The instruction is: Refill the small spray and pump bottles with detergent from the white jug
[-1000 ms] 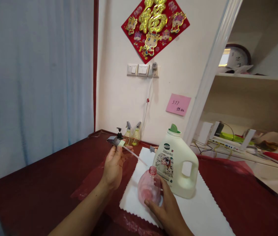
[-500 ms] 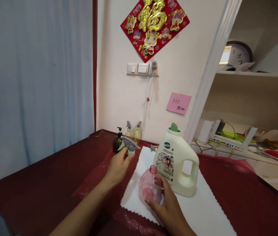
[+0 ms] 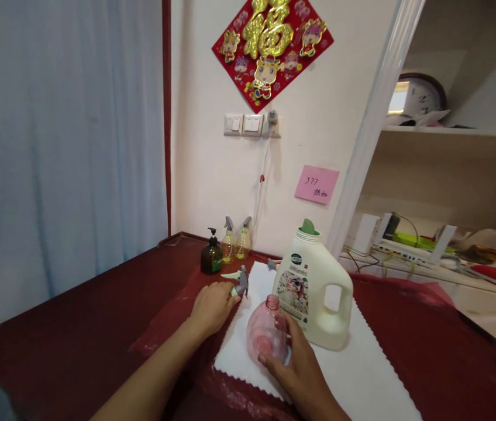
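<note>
On the bench point(image 3: 76, 327), trigger head point(image 3: 241, 283) was gripped by left hand point(image 3: 213, 305), pink bottle point(image 3: 266, 328) by right hand point(image 3: 297, 363); steadiness seemed needed.

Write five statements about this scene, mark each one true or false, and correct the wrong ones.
1. The right hand grasps the pink bottle. True.
2. The spray head is fitted on the pink bottle. False: it is in the left hand, apart from the bottle, whose neck is uncovered.
3. The pale jug stands on the white cloth. True.
4. The dark pump bottle is on the same side of the pink bottle as the jug. False: it stands to the left, and the jug to the right.
5. The pink note bears the number 377. True.
</note>
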A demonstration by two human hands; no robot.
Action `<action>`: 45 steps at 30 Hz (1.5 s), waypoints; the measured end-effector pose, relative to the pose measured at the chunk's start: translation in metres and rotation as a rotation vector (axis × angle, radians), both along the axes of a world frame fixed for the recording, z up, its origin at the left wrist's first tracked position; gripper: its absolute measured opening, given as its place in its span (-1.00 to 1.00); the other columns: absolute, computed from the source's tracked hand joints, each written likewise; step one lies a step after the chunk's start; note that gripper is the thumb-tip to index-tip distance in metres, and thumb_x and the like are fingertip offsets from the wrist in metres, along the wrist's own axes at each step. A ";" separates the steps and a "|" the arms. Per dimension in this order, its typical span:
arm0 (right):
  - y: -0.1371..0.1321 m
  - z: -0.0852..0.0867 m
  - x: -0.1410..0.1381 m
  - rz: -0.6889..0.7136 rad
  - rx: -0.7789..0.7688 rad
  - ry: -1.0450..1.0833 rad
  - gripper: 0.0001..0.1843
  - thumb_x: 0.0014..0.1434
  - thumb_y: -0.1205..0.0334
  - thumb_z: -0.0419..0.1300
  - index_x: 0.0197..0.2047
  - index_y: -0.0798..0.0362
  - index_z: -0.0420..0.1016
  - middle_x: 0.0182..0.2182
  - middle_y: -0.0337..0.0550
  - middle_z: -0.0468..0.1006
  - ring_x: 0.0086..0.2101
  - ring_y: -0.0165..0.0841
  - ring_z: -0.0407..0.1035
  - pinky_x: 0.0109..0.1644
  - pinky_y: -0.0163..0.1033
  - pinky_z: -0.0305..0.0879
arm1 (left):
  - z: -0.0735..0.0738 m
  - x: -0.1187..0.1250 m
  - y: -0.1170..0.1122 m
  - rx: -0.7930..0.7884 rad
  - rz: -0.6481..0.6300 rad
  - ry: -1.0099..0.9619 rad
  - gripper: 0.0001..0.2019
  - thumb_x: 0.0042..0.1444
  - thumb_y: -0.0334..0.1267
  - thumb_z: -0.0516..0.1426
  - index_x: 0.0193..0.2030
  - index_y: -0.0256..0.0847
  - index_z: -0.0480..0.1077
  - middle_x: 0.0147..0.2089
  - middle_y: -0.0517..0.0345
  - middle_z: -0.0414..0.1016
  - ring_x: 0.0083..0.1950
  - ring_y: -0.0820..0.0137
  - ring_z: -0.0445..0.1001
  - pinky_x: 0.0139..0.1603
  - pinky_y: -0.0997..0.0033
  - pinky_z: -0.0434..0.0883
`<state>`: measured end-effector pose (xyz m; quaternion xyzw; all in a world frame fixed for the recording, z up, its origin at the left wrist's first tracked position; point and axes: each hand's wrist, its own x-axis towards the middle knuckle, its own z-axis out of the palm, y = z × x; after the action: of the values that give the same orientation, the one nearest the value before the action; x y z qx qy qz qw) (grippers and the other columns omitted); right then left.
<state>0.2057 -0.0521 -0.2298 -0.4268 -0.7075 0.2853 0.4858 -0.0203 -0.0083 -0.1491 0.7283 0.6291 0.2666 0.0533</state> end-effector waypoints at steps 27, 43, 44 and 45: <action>0.001 -0.004 0.001 0.013 -0.043 0.013 -0.13 0.06 0.17 0.34 0.39 -0.11 0.10 0.36 -0.03 0.24 0.32 -0.01 0.14 0.36 0.14 0.13 | -0.020 -0.005 0.017 -0.118 0.039 0.212 -0.69 0.29 -0.08 0.05 -0.05 -0.16 0.54 -0.02 -0.07 0.60 0.02 0.08 0.57 -0.07 0.23 0.42; 0.000 -0.003 -0.001 -0.015 -0.029 0.036 -0.14 0.05 0.16 0.33 0.38 -0.07 0.14 0.34 0.00 0.27 0.31 0.00 0.17 0.37 0.15 0.12 | -0.016 -0.001 0.011 -0.171 -0.023 0.312 -0.74 0.28 -0.11 0.20 -0.01 -0.23 0.49 -0.01 0.02 0.57 0.03 0.20 0.54 0.09 0.03 0.46; 0.000 -0.003 -0.001 -0.008 -0.030 0.032 -0.14 0.05 0.17 0.33 0.39 -0.08 0.13 0.35 0.00 0.27 0.31 0.00 0.17 0.37 0.15 0.13 | -0.016 -0.001 0.011 -0.173 -0.019 0.314 -0.74 0.28 -0.11 0.20 0.00 -0.23 0.48 0.00 0.01 0.57 0.03 0.20 0.54 0.09 0.03 0.46; 0.001 -0.003 0.000 -0.004 -0.032 0.026 -0.14 0.05 0.18 0.33 0.39 -0.09 0.13 0.35 -0.01 0.27 0.31 -0.01 0.17 0.36 0.14 0.14 | -0.016 -0.001 0.011 -0.176 -0.016 0.315 -0.74 0.28 -0.12 0.20 0.00 -0.23 0.48 0.00 0.01 0.57 0.03 0.20 0.54 0.08 0.03 0.46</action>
<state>0.2059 -0.0514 -0.2331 -0.4321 -0.6957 0.3010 0.4885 -0.0214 0.0024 -0.1648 0.7584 0.6449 0.0929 0.0197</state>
